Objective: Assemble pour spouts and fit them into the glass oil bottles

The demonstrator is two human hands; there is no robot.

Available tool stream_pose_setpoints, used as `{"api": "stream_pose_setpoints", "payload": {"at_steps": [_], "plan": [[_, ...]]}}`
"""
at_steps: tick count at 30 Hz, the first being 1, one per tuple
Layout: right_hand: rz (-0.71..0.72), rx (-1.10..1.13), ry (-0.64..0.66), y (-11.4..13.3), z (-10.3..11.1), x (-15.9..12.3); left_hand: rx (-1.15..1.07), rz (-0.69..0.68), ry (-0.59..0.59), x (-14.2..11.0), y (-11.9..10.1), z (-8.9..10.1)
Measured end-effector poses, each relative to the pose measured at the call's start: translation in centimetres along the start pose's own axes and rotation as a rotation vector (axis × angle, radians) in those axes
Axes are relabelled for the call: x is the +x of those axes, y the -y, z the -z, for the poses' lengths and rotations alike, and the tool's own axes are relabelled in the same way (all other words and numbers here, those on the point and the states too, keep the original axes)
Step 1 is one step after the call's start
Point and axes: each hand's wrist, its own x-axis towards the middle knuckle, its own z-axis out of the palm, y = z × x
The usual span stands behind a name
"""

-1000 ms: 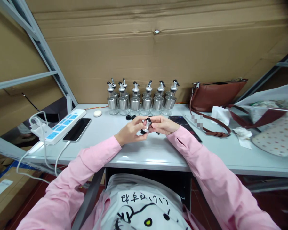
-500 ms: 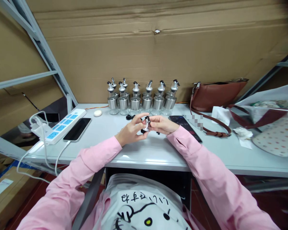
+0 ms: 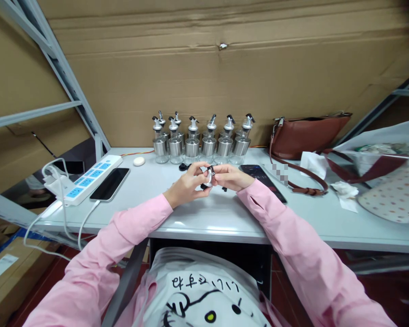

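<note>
Silver-and-black spout, pinched between two hands

On my feed the left hand grips the spout with thumb and fingers, and the right hand pinches its other side with the fingertips, just above the desk. It looks small and slick, so I judge that an uneven squeeze could pop it loose; the fingers cover much of it, so a crooked fit might escape me. Black pieces lie just beyond the left hand, where a stray knuckle could scatter them. Farther back, bottles of glass and steel stand upright, close together; one forward bump might knock several.

The desk is pale and glossy, so I'd expect a dropped part to skid. At left, a power strip sits beside a phone, its white cable trailing over the front edge. At right lie a second phone, a brown handbag and crumpled tissue. Cardboard backs everything, with a metal frame at left and red floor below.
</note>
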Motion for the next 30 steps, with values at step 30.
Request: {"api": "stream_pose_setpoints", "payload": {"at_steps": [30], "plan": [[-0.040,-0.090,-0.031,-0.03,0.24,0.11,0.356,0.128,0.083,-0.04,0.32,0.48]]}}
